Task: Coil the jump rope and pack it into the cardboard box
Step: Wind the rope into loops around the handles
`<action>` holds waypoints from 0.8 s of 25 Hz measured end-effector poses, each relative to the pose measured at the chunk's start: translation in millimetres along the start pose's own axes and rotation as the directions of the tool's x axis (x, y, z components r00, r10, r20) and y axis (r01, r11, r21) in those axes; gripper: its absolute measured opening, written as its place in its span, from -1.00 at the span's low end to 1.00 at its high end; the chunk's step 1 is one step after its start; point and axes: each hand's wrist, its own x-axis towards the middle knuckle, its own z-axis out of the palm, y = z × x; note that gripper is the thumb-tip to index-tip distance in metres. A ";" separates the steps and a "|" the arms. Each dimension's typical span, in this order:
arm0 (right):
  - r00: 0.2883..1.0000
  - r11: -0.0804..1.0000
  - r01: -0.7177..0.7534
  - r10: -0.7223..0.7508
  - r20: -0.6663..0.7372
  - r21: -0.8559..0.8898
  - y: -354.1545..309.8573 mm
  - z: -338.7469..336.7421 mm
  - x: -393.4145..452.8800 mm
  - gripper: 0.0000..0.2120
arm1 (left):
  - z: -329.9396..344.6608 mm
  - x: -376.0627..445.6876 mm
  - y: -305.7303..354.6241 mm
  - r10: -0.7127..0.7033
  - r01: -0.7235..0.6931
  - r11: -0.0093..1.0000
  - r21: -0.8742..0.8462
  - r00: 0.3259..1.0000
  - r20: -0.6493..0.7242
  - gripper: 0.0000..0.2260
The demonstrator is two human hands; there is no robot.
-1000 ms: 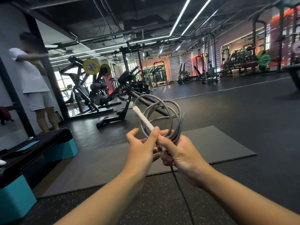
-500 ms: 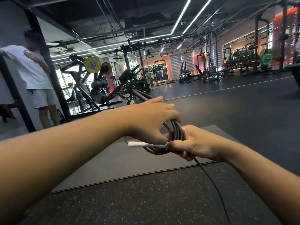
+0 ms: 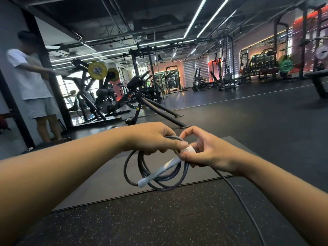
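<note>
Lying on the speckled gym floor (image 3: 177, 219), a dark exercise mat (image 3: 110, 181) sits below both hands. The left hand (image 3: 150, 137) grips the grey jump rope coil (image 3: 156, 176) at its top, while the right hand (image 3: 207, 151) pinches the rope's white handle (image 3: 159, 170), which slants across the hanging loops.

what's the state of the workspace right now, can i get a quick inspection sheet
surface: dark speckled gym floor with a grey mat lying on it
job's things: jump rope partly coiled in several loops held in the air; its white handle lies across the coil; no cardboard box seen
clutter: nothing seen
grippers: left hand grips the top of the coil; right hand pinches the handle's upper end
cables: loose tail of rope runs from the right hand down out of frame
surroundings: weight machines, racks, a bystander at left
</note>
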 end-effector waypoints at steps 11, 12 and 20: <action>0.998 0.987 0.047 -0.039 0.054 -0.153 -7.3 -2.0 -1.4 -0.47 | 14.5 -4.5 -10.8 -0.155 0.218 0.901 -0.375 0.969 0.190 -0.60; 0.997 0.986 0.053 -0.044 0.062 -0.158 -8.5 -2.1 -1.0 -0.46 | 17.1 -4.7 -15.4 -0.140 0.215 0.879 -0.426 0.970 0.200 -0.58; 0.993 0.966 0.043 -0.069 -0.095 -0.257 -18.2 -15.7 2.5 -0.60 | 7.3 -5.7 -22.9 0.002 -0.053 0.861 -0.506 0.995 -0.102 -0.75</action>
